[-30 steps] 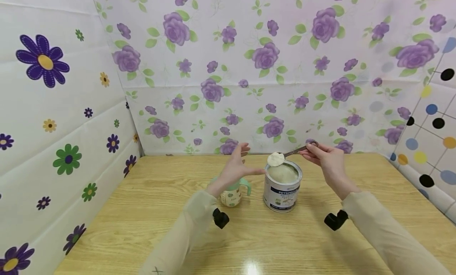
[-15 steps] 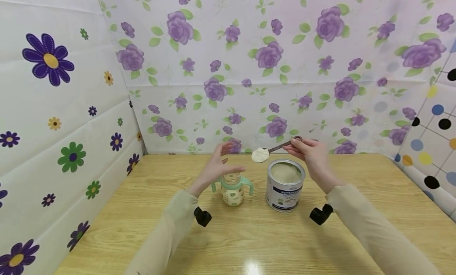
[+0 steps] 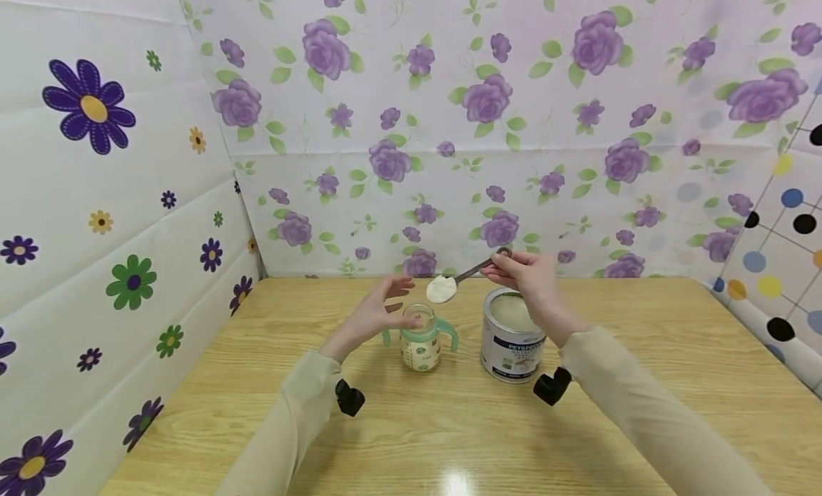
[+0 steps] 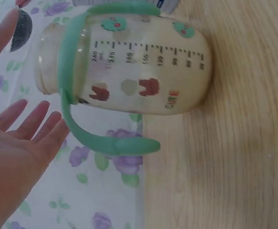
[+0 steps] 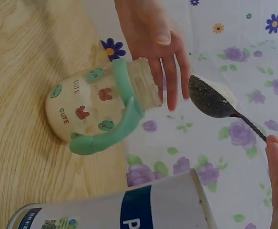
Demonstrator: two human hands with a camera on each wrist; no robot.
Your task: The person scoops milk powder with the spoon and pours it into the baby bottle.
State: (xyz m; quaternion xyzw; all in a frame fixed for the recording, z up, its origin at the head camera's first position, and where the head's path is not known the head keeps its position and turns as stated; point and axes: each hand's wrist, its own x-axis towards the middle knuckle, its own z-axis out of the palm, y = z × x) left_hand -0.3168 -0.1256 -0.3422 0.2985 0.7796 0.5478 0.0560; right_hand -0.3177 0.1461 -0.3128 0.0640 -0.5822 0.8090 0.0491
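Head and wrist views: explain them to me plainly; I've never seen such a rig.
No machine here: the left hand and right hand are a person's own, bare. The head view looks forward and down; each wrist view shows that hand's work, tipped sideways, so the upright bottle seems to lie down. The bottle and an open can stand on the table. The right hand holds a spoon heaped with pale powder, higher than the open bottle. The left hand, beside the bottle, holds nothing.

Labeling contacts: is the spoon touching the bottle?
Apart. The right wrist view shows a gap between spoon and bottle, with flowered cloth visible behind.
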